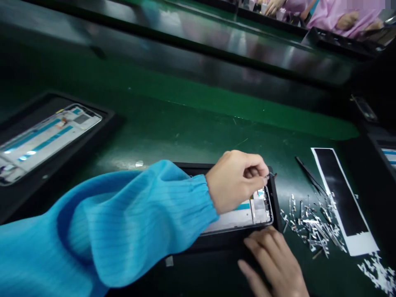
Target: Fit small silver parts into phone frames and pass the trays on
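Well, we pinch a small dark piece (269,176) narrowly in our left hand (235,181), right at the corner of the phone frame (235,220), which lies in a black tray (274,202). Our right hand (272,260), fingers spread, sits just below that frame and holds nothing we can see. We judge this a fitting step, calling for fine, steady placing. Right of the frame lie loose metal strips (312,225) and tweezers (309,175).

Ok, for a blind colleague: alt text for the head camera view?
A left hand in a blue ribbed sleeve pinches a small dark part at the corner of a silver phone frame in a black tray; the right hand rests by the tray. Silver metal strips lie on the green mat.
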{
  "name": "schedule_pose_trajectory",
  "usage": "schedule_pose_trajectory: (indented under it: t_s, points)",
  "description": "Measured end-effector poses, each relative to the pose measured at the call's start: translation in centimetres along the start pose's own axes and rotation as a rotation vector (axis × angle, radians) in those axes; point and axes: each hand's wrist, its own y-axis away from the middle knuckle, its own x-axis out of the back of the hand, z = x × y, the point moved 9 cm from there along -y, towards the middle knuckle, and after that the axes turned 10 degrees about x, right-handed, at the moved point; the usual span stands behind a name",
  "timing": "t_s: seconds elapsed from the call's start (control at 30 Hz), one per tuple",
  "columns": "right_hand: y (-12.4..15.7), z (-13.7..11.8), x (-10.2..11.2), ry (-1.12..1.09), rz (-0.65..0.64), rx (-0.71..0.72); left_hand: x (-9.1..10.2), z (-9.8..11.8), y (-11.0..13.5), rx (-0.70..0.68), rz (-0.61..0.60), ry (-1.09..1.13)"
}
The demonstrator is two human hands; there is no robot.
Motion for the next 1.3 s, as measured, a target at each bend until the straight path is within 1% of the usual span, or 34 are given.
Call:
schedule_pose_trajectory:
  t_s: [0.03,0.07,0.17,0.27,0.37,0.43,0.53,0.63,0.73,0.83,0.93,1.13,1.3]
  points:
    - [0.1,-0.7,-0.6,0.07,-0.024,0.072,0.5,-0.3,-0.1,-0.017,0.017,-0.067]
    - [0.2,-1.2,-1.1,0.132,-0.022,0.115,0.7,-0.6,-0.3,-0.034,0.025,-0.134]
    - [0.0,-2.4,-1.9,0.238,0.031,0.173,0.4,-1.6,-0.5,-0.058,0.029,-0.333]
    - [-0.6,-3.7,-2.2,0.233,0.061,0.233,-0.9,-2.3,-0.5,-0.084,0.033,-0.544]
    - [-1.2,-4.0,-2.1,0.189,0.044,0.252,-2.2,-2.2,0.0,-0.199,0.046,-0.699]
    - [-1.4,-3.6,-1.5,0.153,0.034,0.245,-2.5,-2.1,0.5,-0.273,0.081,-0.756]
    - [-1.6,-1.8,-0.2,0.094,-0.005,0.156,-2.4,-2.1,1.2,-0.321,0.143,-0.81]
    - [-1.7,0.2,0.2,0.055,-0.07,0.054,-2.4,-2.2,1.5,-0.335,0.164,-0.841]
    - [-1.4,1.4,0.3,0.094,-0.035,0.0,-2.5,-2.2,1.5,-0.369,0.187,-0.861]
    - [-0.9,1.5,-0.4,0.17,-0.039,0.038,-2.6,-2.1,1.6,-0.416,0.215,-0.871]
    - [-0.6,1.5,-1.0,0.224,-0.071,0.072,-2.6,-2.2,1.5,-0.402,0.207,-0.891]
    - [-0.8,1.6,-0.9,0.245,-0.061,0.056,-2.7,-2.0,1.7,-0.402,0.212,-0.924]
    - [-1.0,1.3,-0.8,0.254,-0.058,0.076,-2.7,-2.0,1.8,-0.416,0.234,-0.902]
